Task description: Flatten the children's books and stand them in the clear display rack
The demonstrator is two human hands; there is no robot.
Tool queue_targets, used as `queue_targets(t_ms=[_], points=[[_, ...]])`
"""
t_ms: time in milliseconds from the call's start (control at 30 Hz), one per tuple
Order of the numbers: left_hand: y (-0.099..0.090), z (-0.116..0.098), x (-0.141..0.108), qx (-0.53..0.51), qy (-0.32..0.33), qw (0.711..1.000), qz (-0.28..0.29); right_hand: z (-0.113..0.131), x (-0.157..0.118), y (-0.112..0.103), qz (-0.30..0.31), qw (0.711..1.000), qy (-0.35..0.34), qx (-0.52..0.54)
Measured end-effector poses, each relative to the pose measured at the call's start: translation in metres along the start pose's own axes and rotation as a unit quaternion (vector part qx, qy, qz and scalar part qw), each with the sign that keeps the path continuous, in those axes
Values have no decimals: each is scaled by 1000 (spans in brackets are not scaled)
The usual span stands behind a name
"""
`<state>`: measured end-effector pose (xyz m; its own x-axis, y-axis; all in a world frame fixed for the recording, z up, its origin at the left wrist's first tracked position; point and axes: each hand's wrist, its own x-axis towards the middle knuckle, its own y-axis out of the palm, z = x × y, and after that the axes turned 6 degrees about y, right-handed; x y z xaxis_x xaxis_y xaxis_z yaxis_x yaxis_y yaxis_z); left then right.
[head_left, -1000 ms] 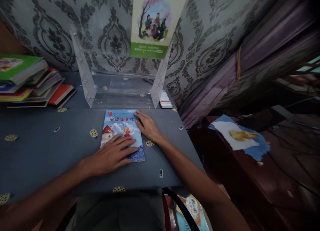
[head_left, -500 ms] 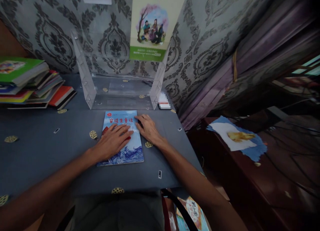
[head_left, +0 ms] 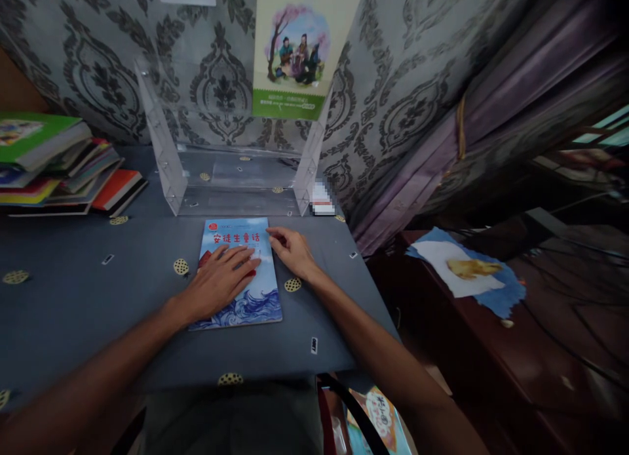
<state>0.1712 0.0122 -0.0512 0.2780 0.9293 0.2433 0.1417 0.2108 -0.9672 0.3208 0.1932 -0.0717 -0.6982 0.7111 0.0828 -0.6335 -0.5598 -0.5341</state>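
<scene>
A thin blue book with red characters and painted waves lies face up on the grey-blue table cover. My left hand rests flat on its cover, fingers spread, hiding part of the picture. At the book's right edge is my right hand, its fingers bent and the fingertips by the upper right side; the thumb and index finger are a little apart. Nothing shows between those fingers. Behind the book stands a clear acrylic rack.
Stacked books sit at the left. A green and cream book is upright above the rack. A small white item lies right of the rack. Beyond the table are a purple curtain and a dark red surface with blue cloth.
My right hand's fingers have shifted slightly at the book's edge, and its thumb has moved nearer the index finger. My left hand stays on the cover.
</scene>
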Motion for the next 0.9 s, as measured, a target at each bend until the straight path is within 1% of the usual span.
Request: queue_targets(t_ms=[100,200,300,400,533,700,900], points=[[0,0,0,0,-2,1000,3,-3,3,1,6,998,32,52],[1,0,-1,1,-1,1000,-5,-1,4,-1,14,995,73,65],[2,1,-1,-4,7,1000,-14,6,2,-4,43,990,114,66],[4,2,-2,-21,8,999,-24,15,-1,-7,82,981,151,93],[8,4,-3,-41,2,998,-38,25,-4,-9,82,969,193,133],[9,4,-3,-30,18,999,-41,29,-3,-11,82,959,219,157],[7,4,-3,-22,11,999,-36,26,-1,-11,82,952,227,186]])
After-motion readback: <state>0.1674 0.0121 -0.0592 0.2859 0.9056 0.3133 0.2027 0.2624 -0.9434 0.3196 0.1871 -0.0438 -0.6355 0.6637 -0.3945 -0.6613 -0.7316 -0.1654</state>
